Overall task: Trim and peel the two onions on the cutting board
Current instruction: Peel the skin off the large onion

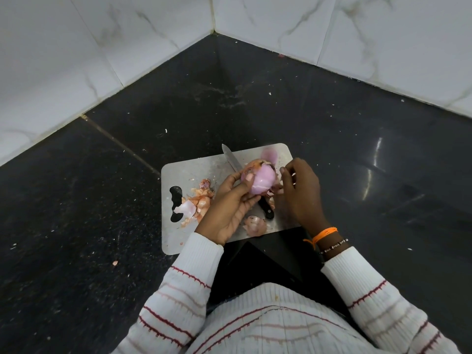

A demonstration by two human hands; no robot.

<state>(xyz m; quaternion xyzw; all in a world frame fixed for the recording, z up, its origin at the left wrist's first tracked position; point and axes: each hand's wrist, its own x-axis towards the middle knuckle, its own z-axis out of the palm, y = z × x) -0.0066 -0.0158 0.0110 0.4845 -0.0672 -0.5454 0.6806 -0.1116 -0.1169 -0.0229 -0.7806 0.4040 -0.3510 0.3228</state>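
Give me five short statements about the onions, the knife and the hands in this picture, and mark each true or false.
1. The left hand holds a partly peeled onion above the cutting board. True.
2. The right hand grips the knife. False: the knife lies on the board under the hands, and the right hand's fingers are at the onion's skin.
3. Loose onion peels lie on the board's left part. True.
4. The cutting board sits on a white counter. False: it rests on a dark speckled surface.
5. The knife's blade points toward the person. False: its tip points away, and its black handle is nearer the person.
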